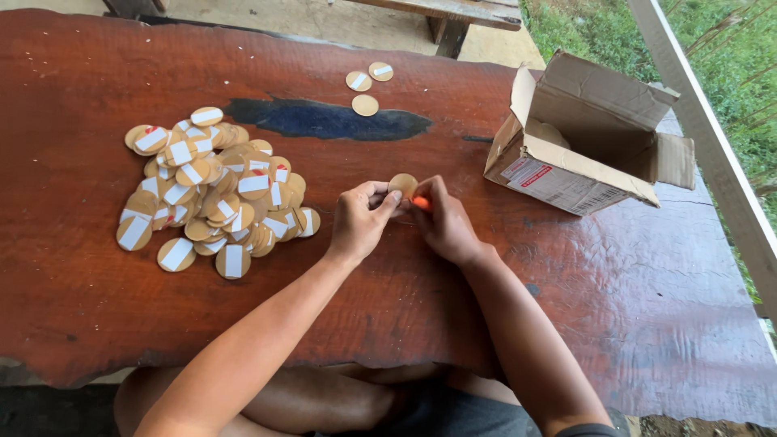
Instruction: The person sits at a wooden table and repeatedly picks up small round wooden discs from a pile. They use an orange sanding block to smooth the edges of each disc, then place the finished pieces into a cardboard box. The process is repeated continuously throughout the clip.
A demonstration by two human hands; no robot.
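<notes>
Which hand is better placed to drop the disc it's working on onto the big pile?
Probably the left hand. It pinches the tan disc and lies on the pile's side. The right hand holds an orange tool and is farther away.

Red-brown wooden table (97,307). Left hand (360,220) and right hand (443,222) pinch one tan disc (402,185) together. Pile of taped discs (212,193) lies left; open cardboard box (587,133) right; three loose discs (365,86) beyond.

A pile of discs (214,190) lies on the table (97,324), left of the open box (587,133).
</notes>
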